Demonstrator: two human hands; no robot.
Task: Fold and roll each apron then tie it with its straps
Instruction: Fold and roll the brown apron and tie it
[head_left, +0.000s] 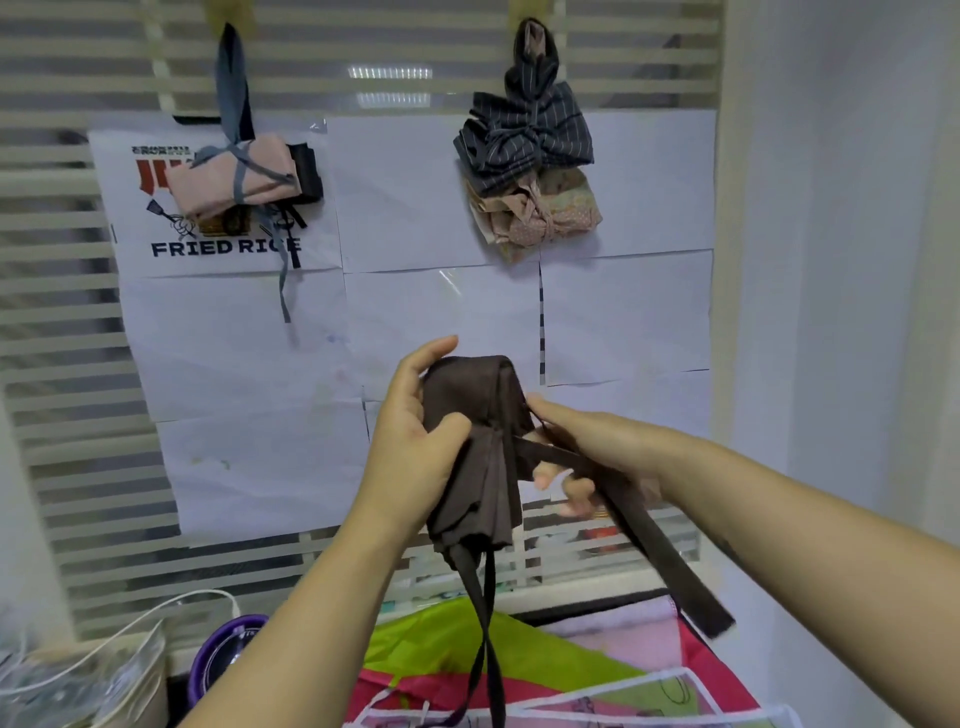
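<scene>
A dark brown apron (475, 415), folded into a thick upright roll, is held in mid-air in front of the wall. My left hand (415, 436) grips the roll from the left, thumb across its front. My right hand (582, 457) pinches a brown strap (670, 551) that comes off the roll's right side and hangs down to the right. Two more thin straps (485, 639) dangle from the roll's bottom end.
A pink rolled apron (234, 176) tied with a grey strap, a striped dark bundle (524, 137) and a floral bundle (535, 218) hang on the papered wall. Below lie bright green and pink fabrics (519, 670), a purple round container (228, 654) and a white cable (135, 623).
</scene>
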